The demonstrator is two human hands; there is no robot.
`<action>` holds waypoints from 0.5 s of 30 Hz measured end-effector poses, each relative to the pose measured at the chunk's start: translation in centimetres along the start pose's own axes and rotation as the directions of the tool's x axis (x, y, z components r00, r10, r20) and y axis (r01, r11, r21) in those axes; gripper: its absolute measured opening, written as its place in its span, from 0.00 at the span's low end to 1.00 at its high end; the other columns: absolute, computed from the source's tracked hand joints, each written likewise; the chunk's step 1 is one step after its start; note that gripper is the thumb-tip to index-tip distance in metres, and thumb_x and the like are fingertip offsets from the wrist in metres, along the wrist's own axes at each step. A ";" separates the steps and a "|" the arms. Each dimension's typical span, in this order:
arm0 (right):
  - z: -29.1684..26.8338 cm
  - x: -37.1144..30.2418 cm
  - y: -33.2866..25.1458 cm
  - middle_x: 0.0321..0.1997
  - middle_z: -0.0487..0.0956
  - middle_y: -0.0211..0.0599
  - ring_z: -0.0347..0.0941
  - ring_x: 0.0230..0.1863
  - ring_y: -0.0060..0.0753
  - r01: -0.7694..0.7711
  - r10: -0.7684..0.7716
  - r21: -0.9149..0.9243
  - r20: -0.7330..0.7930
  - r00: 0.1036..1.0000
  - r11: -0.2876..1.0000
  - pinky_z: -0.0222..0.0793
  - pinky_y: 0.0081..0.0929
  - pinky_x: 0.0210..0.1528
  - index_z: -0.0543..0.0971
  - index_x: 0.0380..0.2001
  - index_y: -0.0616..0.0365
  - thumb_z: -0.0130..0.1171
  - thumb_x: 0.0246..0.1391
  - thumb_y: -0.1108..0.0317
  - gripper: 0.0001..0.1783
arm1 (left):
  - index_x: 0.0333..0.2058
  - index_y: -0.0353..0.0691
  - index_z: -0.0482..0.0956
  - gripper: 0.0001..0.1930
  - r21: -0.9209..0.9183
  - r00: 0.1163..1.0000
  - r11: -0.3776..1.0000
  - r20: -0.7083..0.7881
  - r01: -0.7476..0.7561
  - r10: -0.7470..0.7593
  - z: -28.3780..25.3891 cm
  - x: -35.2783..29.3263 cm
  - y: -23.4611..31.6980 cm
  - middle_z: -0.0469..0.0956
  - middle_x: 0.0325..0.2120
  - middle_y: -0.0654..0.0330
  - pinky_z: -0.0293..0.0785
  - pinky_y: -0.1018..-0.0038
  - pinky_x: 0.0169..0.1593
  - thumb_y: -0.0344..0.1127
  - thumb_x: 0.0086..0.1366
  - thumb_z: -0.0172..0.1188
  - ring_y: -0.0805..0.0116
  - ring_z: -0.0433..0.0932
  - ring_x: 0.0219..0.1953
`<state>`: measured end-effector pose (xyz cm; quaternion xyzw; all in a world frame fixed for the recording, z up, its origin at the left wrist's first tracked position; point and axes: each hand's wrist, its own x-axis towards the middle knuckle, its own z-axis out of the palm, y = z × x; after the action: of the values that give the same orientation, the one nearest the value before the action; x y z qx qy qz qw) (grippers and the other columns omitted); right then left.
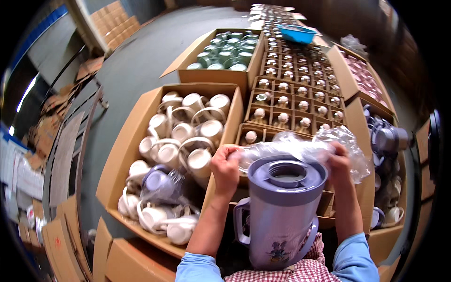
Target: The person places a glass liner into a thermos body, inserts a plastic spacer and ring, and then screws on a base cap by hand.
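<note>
A lavender thermos jug stands close against my front, with a side handle on its left and a round threaded opening on top. Just above and behind its rim, a clear plastic bag is stretched between my hands, partly blurred. My left hand is closed on the bag's left end. At the other end, my right hand is closed on the film, its fingers smeared by motion. More crumpled clear plastic lies beside my right hand. Neither hand grips the jug.
On the left, a carton holds white jug parts with handles and one lavender piece. Behind it stands a carton of green parts. Divided cartons of bottle-like glass liners run away ahead, bearing a blue basin. Cartons with pink parts and purple parts line the right.
</note>
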<state>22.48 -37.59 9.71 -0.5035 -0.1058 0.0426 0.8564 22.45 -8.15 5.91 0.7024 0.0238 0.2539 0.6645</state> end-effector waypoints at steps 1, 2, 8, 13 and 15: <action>0.0 -2.5 -0.3 0.21 0.79 0.42 0.74 0.18 0.31 0.149 -0.149 0.004 0.004 0.989 0.989 0.72 0.29 0.21 0.78 0.20 0.65 0.62 0.42 0.76 0.03 | 0.26 0.35 0.75 0.01 0.013 0.965 0.965 -0.029 -0.262 0.262 -0.5 -1.5 2.7 0.79 0.27 0.56 0.73 0.75 0.33 0.23 0.55 0.55 0.67 0.78 0.29; 1.0 -3.2 -1.7 0.18 0.79 0.45 0.75 0.17 0.35 0.207 -0.225 0.089 0.332 0.916 0.974 0.73 0.29 0.22 0.77 0.16 0.66 0.64 0.39 0.76 0.06 | 0.27 0.36 0.74 0.01 0.097 0.900 0.896 -0.001 -0.434 0.436 -1.2 -3.1 4.5 0.78 0.30 0.55 0.74 0.73 0.35 0.23 0.56 0.54 0.64 0.78 0.31; 5.0 -9.1 -2.9 0.24 0.81 0.43 0.80 0.26 0.36 -0.034 0.480 -0.591 0.618 0.623 0.806 0.73 0.25 0.31 0.79 0.27 0.70 0.63 0.48 0.72 0.09 | 0.30 0.37 0.70 0.03 -0.203 1.000 0.979 -0.005 -0.003 0.001 -6.0 -11.0 -1.2 0.78 0.30 0.59 0.74 0.76 0.34 0.27 0.62 0.54 0.71 0.77 0.29; 4.8 -13.8 -4.0 0.47 0.80 0.42 0.77 0.49 0.40 -0.139 0.507 -0.596 0.509 0.696 0.791 0.66 0.33 0.55 0.78 0.47 0.62 0.67 0.47 0.58 0.26 | 0.32 0.38 0.69 0.05 -0.629 0.862 0.625 0.151 0.461 -0.484 -6.7 -16.0 -4.8 0.76 0.29 0.58 0.75 0.74 0.37 0.33 0.65 0.53 0.71 0.75 0.29; 4.1 -15.3 -5.2 0.58 0.73 0.36 0.66 0.62 0.42 0.196 0.407 -0.685 0.611 0.679 0.702 0.42 0.51 0.67 0.76 0.52 0.52 0.71 0.39 0.51 0.35 | 0.35 0.37 0.71 0.09 -0.554 0.832 0.685 0.026 0.474 -0.555 -6.3 -16.8 -6.1 0.76 0.29 0.58 0.76 0.74 0.37 0.36 0.67 0.46 0.70 0.75 0.29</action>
<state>6.52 -39.36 14.06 -0.7358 -0.4111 0.2486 0.4773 7.27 -7.86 -5.42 0.4312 0.1958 0.1030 0.8747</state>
